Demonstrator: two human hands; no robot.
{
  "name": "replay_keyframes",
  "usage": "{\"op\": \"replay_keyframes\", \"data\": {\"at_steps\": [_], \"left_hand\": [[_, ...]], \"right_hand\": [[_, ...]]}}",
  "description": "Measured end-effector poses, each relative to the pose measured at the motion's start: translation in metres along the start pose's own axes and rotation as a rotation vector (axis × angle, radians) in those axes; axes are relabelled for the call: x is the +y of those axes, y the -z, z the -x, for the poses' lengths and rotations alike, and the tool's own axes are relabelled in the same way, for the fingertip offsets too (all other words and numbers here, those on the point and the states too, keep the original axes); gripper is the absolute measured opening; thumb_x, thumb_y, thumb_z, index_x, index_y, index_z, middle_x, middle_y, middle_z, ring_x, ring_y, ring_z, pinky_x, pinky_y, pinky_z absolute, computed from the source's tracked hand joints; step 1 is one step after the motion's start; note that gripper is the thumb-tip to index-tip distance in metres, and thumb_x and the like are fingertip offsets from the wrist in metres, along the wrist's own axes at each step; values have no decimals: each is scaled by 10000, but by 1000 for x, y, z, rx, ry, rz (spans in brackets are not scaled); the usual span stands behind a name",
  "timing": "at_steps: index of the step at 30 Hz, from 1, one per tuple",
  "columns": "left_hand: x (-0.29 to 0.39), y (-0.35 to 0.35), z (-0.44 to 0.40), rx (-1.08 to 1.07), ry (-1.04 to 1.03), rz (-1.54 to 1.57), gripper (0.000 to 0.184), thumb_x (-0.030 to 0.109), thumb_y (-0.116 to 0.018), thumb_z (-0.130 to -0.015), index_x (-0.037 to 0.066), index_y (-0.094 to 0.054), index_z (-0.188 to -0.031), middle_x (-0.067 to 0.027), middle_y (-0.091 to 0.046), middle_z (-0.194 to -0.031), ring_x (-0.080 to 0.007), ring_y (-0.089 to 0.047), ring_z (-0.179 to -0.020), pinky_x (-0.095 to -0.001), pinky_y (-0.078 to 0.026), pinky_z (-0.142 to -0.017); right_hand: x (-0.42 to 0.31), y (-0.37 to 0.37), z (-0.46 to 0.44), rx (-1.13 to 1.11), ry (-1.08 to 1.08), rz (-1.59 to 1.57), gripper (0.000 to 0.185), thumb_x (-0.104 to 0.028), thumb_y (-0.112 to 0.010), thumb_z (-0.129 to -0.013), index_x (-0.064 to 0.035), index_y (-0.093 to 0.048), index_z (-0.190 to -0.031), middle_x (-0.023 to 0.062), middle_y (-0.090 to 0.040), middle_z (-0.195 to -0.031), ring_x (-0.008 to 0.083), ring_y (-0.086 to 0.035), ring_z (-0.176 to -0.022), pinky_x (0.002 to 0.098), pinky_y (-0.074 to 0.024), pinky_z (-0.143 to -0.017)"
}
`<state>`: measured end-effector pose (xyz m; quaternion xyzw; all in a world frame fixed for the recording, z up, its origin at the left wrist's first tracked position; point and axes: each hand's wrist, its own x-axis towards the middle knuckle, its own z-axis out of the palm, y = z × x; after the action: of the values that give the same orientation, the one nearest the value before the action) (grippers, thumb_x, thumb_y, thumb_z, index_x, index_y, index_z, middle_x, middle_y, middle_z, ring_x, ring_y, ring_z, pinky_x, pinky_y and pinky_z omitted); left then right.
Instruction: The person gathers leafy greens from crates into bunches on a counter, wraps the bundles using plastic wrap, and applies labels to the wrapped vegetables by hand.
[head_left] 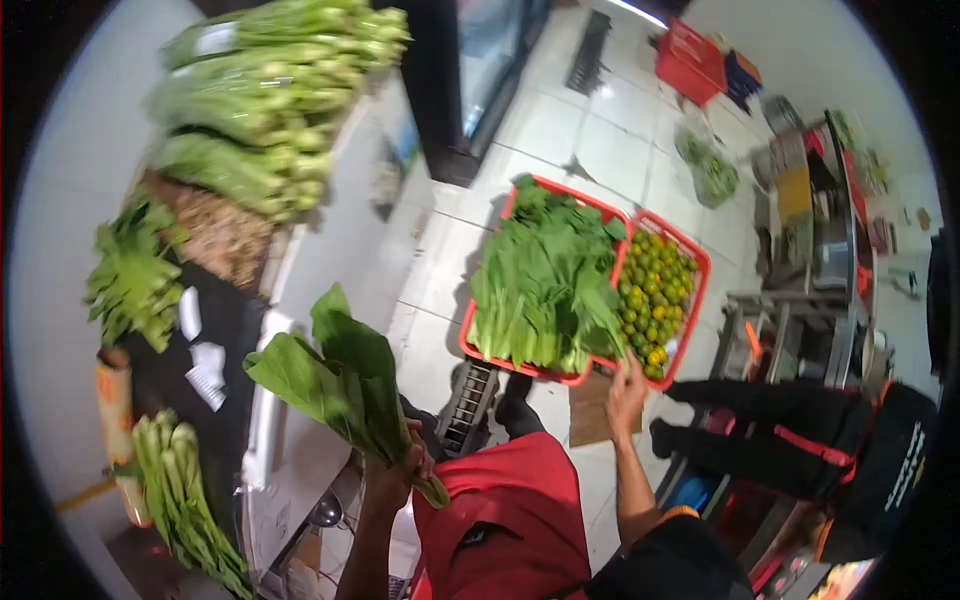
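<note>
My left hand [400, 472] is closed around the stems of a bunch of leafy greens [345, 385], its broad leaves pointing up and left. Over the front right corner of a red crate [535, 374] full of leafy greens, my right hand [627, 395] pinches the pale stem of a leafy green [604, 312] whose leaves lie on the others. A second red crate [703, 290], holding green and orange citrus fruit [650, 300], stands against the first on its right.
Wrapped green bundles [250, 110] lie on the counter at left, with loose greens [180, 480] nearer. A person in dark clothes [800, 430] stands at right, near metal shelves [830, 250]. A red basket [690, 65] is on the far floor.
</note>
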<state>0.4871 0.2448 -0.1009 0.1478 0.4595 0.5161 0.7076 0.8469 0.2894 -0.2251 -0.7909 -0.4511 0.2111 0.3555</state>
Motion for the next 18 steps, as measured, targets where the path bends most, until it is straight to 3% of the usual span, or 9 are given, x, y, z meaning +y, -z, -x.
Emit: {"op": "replay_keyframes", "data": {"at_steps": [3,5,8,10,11,13,16,17,18], "left_hand": [[52,7,47,155,-54,-198,426,126,-675,-822,-31,-461,-1155,-36,-510,-702,-128,-500,-523,-284,-445,-500],[90,20,84,-11,-216,-66,406,113,-659,-829,-37,-459,-1149,-50,-517,-703,-130,-506,-566,-283,-438,-539],[134,63,135,-280,-395,91,315,101,-623,-851,-34,-467,-1089,-53,-509,-704,-127,-503,-595,-285,-431,-580],[153,98,171,-154,-711,-86,264,92,-608,-854,-2,-467,-1057,-26,-473,-606,-139,-460,-493,-295,-411,-476],[168,109,182,-224,-833,39,288,111,-611,-852,18,-462,-1082,-14,-450,-564,-137,-440,-448,-302,-408,-440],[194,115,231,78,-923,64,255,140,-615,-840,70,-452,-1022,12,-379,-557,-120,-413,-427,-298,-393,-423],[214,152,266,144,-1016,193,189,234,-547,-898,99,-442,-977,8,-408,-625,-106,-408,-452,-285,-403,-480],[220,161,268,128,-1026,205,189,234,-547,-898,99,-442,-977,8,-408,-625,-106,-408,-452,-285,-403,-480],[225,169,268,144,-1097,286,209,267,-529,-918,95,-451,-1009,8,-435,-668,-111,-435,-525,-306,-413,-544]], "right_hand": [[-68,37,1,-63,237,119,240,-98,-510,-899,42,-605,-1070,180,-619,-1052,278,-593,-950,355,-447,-855],[-111,53,-8,-45,350,102,231,-102,-493,-917,72,-580,-1041,174,-596,-1031,250,-575,-961,337,-438,-843],[-229,52,-7,-12,526,-411,246,-160,-440,-961,46,-551,-1036,95,-540,-996,192,-537,-880,307,-438,-788],[-319,43,10,-71,470,-631,246,-182,-428,-970,26,-534,-1048,69,-516,-951,133,-502,-791,254,-424,-687],[-361,36,22,-49,580,-572,270,-194,-428,-972,32,-543,-1065,66,-517,-929,91,-475,-720,221,-393,-606],[-442,7,41,79,853,-644,264,-82,-436,-957,50,-568,-1144,111,-582,-1005,114,-548,-771,230,-454,-671],[-547,-65,91,-86,1015,-749,238,2,-526,-895,8,-612,-1116,114,-640,-971,150,-601,-804,265,-488,-713],[-568,-100,97,-68,1214,-650,260,41,-577,-843,-6,-625,-1095,132,-655,-997,177,-629,-813,281,-498,-723],[-584,-137,110,-100,1247,-600,281,55,-611,-804,-14,-632,-1075,148,-657,-1027,215,-644,-884,309,-503,-764]]}}
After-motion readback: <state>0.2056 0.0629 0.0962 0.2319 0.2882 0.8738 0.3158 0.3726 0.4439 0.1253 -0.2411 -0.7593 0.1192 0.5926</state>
